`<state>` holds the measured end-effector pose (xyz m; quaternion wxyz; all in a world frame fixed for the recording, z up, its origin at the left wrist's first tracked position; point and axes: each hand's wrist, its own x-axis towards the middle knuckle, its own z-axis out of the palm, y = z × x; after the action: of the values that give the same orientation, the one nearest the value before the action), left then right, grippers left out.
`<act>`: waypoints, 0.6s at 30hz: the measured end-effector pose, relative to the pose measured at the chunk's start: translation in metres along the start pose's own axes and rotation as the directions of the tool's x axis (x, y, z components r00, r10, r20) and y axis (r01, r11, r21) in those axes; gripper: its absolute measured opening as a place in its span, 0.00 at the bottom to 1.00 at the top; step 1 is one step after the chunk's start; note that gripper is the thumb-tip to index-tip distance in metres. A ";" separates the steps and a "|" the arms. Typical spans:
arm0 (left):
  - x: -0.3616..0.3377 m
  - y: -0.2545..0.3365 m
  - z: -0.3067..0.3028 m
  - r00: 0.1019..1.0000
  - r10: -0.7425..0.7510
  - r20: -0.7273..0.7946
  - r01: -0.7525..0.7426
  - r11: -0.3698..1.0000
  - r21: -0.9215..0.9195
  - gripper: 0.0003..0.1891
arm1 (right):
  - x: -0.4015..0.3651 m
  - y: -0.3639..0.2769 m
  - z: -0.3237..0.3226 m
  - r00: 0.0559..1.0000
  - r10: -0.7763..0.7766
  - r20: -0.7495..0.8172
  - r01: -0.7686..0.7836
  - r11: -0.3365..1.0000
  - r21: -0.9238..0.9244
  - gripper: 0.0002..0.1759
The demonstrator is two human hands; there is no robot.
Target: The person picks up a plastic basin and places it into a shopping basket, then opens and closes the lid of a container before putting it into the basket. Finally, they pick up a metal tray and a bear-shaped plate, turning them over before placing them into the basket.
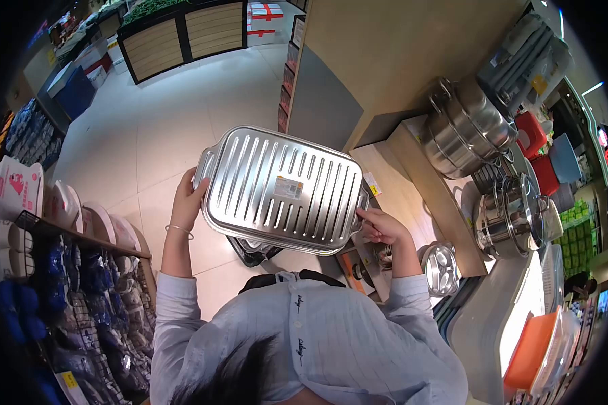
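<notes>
A shiny rectangular steel tray [250, 202], with rows of long ridges and a small price sticker [289, 188] in its middle, is held up in front of my body. My left hand [190, 196] grips the looped handle at its left end, thumb over the top; a thin bracelet circles that wrist. At the opposite end my right hand [380, 226] is closed on the other handle, thumb on top and fingers curled beneath. Below the tray, partly covered by it, a black-edged item [250, 253] with metal on it shows.
On my right, shelves carry a tall steel steamer pot [463, 128], a lidded glassy pot [507, 216] and a divided steel dish [442, 270]. To the left stands a rack of packaged slippers [81, 290]. Wooden produce bins [182, 44] rise beyond the tiled floor [135, 135].
</notes>
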<state>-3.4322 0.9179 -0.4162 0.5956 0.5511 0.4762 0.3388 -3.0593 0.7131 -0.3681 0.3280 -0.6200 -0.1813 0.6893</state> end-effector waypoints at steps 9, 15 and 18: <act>-0.032 -0.036 -0.022 0.996 -0.035 -0.083 0.026 0.995 -0.098 0.22 | 0.003 -0.021 0.006 0.993 -0.084 0.081 0.107 0.931 -0.349 0.19; -0.041 -0.077 -0.027 0.994 -0.101 -0.044 0.090 0.976 -0.197 0.21 | -0.014 -0.055 0.083 0.922 -0.374 -0.097 0.343 0.909 -0.238 0.16; -0.044 -0.109 -0.025 0.992 -0.130 -0.001 0.127 0.968 -0.215 0.18 | -0.010 -0.060 0.099 0.887 -0.417 -0.199 0.409 0.909 -0.083 0.13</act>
<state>-3.4829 0.8675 -0.5129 0.6685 0.4491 0.4761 0.3533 -3.1424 0.7647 -0.3052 0.4726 -0.6433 -0.2861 0.5300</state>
